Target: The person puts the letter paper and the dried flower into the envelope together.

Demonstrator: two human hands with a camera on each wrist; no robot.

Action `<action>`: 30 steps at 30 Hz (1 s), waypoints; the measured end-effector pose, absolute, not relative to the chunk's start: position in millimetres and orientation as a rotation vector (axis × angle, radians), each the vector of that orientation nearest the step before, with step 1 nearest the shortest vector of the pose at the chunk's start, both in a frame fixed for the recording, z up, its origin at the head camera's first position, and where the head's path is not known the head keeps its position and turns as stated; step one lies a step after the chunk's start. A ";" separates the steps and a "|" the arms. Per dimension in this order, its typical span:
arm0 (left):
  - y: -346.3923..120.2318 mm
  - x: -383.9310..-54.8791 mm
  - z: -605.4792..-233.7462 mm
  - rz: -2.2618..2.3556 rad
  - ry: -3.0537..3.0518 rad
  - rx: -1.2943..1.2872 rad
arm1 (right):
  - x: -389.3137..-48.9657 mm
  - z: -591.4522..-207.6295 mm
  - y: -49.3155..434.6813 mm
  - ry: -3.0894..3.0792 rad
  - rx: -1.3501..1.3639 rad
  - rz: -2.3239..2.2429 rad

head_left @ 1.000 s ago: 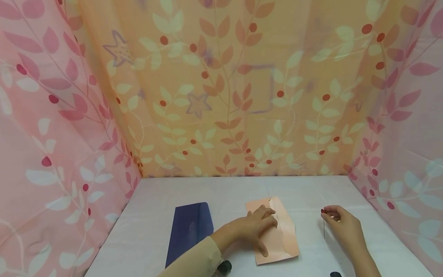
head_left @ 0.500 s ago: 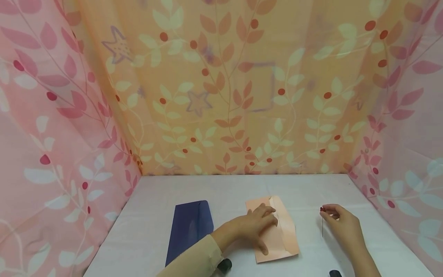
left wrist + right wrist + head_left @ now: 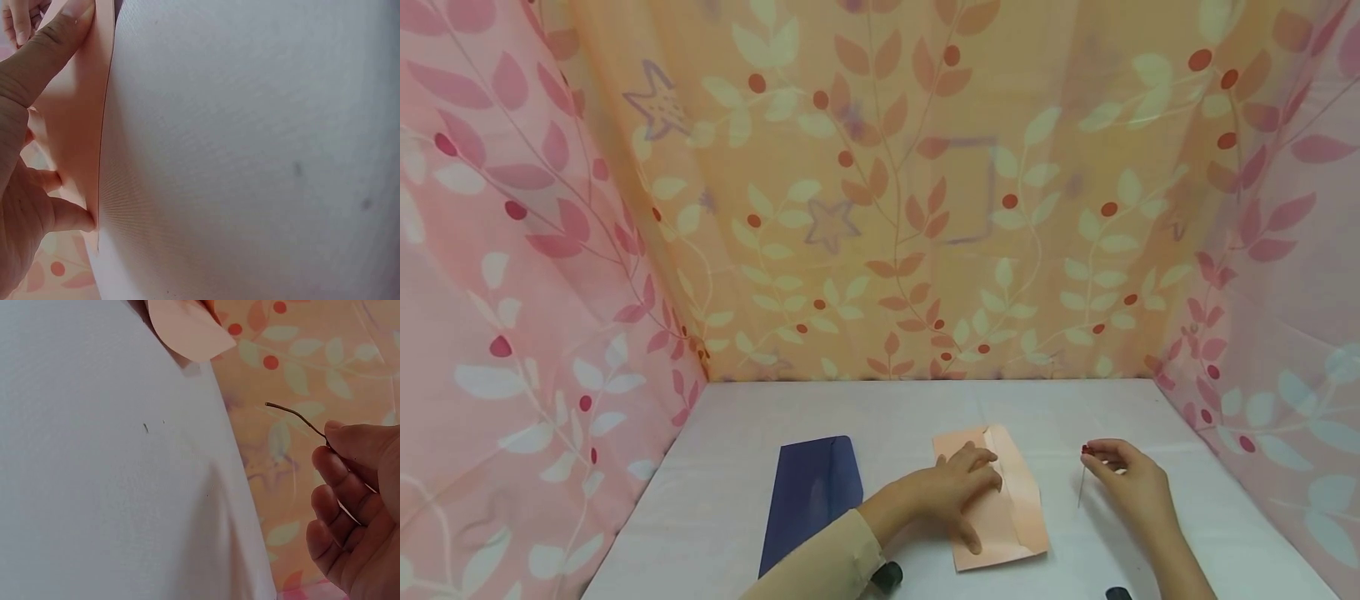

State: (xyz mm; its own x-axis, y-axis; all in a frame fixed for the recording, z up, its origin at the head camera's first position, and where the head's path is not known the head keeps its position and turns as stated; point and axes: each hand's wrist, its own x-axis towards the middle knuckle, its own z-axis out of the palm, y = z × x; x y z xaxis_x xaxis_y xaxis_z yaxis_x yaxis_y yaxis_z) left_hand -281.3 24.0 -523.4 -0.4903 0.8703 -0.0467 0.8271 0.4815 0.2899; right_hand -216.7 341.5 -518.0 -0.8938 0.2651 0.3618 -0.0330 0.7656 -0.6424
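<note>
A peach envelope (image 3: pixel 992 525), its flap unfolded toward the right, lies on the white table. My left hand (image 3: pixel 951 496) rests on it with spread fingers; the left wrist view shows the thumb (image 3: pixel 47 53) and fingertips against the peach paper (image 3: pixel 78 119). To the right of the envelope, my right hand (image 3: pixel 1131 483) pinches a thin stem (image 3: pixel 1081 487) with a small red top (image 3: pixel 1085 450) between thumb and fingertips. The stem hangs downward, slightly tilted. In the right wrist view the brown stem (image 3: pixel 294 414) is curved, and the red top is hidden by the fingers.
A dark blue envelope (image 3: pixel 801 500) lies to the left, partly covered by the left sleeve (image 3: pixel 827 558). Small dark rounded things (image 3: pixel 887 577) show near both wrists. Floral cloth (image 3: pixel 880 208) walls the table's back and sides.
My right hand has shifted a little to the left, toward the peach envelope, carrying the stem, which now tilts slightly. My left hand has stayed in place.
</note>
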 end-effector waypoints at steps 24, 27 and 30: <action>24.8 -281.7 -522.5 0.348 2.535 1.446 | -216.6 -509.5 319.7 -2.479 -0.123 1.147; 25.1 -282.0 -522.9 0.343 2.537 1.446 | -217.0 -509.9 319.1 -2.481 -0.129 1.157; 25.3 -281.7 -522.8 0.335 2.540 1.453 | -217.6 -509.9 318.8 -2.476 -0.126 1.171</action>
State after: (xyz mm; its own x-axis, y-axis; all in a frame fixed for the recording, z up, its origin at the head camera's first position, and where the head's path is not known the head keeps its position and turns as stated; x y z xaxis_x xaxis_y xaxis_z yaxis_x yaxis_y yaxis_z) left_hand -281.7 25.3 -522.8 -0.4989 0.8648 -0.0569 0.8205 0.4924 0.2904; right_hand -217.6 318.8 -509.9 -0.9172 0.2457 0.3138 -0.0867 0.6455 -0.7588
